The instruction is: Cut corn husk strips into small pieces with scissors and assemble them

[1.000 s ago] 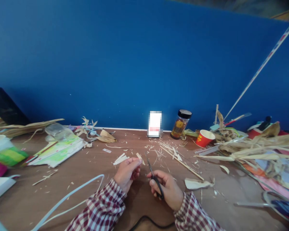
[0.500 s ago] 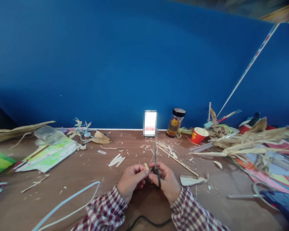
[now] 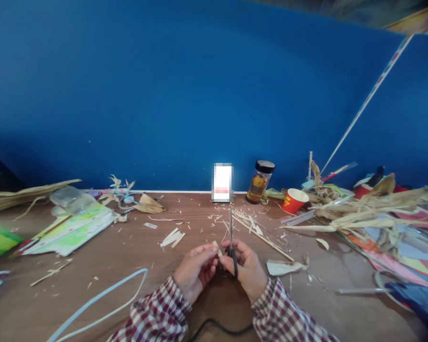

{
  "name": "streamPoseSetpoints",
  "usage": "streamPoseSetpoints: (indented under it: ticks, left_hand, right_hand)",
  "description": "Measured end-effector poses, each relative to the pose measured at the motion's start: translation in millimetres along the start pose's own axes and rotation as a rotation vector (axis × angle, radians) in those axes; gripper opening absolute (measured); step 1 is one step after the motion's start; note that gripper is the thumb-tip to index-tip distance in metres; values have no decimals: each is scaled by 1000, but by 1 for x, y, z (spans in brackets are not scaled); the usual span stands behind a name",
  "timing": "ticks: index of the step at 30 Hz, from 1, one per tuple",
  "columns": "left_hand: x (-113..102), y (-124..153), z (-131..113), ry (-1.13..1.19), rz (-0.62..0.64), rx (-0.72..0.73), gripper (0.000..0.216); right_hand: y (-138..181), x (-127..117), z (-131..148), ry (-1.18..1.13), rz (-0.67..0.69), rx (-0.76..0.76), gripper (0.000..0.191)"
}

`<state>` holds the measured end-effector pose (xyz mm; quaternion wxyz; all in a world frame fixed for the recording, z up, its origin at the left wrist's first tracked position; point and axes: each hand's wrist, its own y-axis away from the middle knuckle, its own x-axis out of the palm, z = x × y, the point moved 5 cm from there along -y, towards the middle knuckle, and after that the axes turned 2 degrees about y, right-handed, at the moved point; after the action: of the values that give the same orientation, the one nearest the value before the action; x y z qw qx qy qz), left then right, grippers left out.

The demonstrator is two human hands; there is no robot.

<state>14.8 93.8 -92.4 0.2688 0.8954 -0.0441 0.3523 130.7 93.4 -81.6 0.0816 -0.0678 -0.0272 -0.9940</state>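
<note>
Between my two hands is a small pale strip (image 3: 216, 247), which looks like dried husk. My left hand (image 3: 197, 267) pinches it between thumb and fingertips. My right hand (image 3: 248, 266) grips a pair of scissors (image 3: 230, 232) by the black handle, blades pointing up and away from me. The right thumb and fingertips lie close to the strip's lower end; whether they touch it I cannot tell. Beyond my left hand lies a small group of cut pale strips (image 3: 173, 237) on the brown table (image 3: 153, 275).
A lidded jar of amber liquid (image 3: 259, 183) and a red paper cup (image 3: 295, 201) stand at the back. Dried husks (image 3: 371, 209) pile up on the right, near a blue glue gun (image 3: 412, 294). A white cable (image 3: 103, 292) loops at the left front. Scraps litter the middle.
My left fingers have loosened slightly and shifted, and more of the pale strip shows between my hands. The scissors have tipped a little to the right.
</note>
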Motion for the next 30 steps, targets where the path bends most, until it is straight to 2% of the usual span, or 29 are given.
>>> streamPoseSetpoints:
  ticks: [5,8,10,15,20,30]
  left_hand:
    - [-6,0,-13,-193,-75,129,18]
    - [-8,2,-28,-312,-100,255,21]
    - [-8,3,-35,-343,-98,285,23]
    - [-6,5,-41,-356,-53,248,27]
    - [-6,4,-42,-314,-67,221,30]
    - [-10,2,-37,-225,-88,157,21]
  right_hand:
    - [4,9,-2,36,155,-28,32]
    - [6,10,-7,102,189,7,32]
    - [7,11,-9,131,217,39,34]
    - [8,13,-6,147,275,76,34]
    - [8,14,-5,141,289,82,34]
    - [7,12,-9,172,270,65,32]
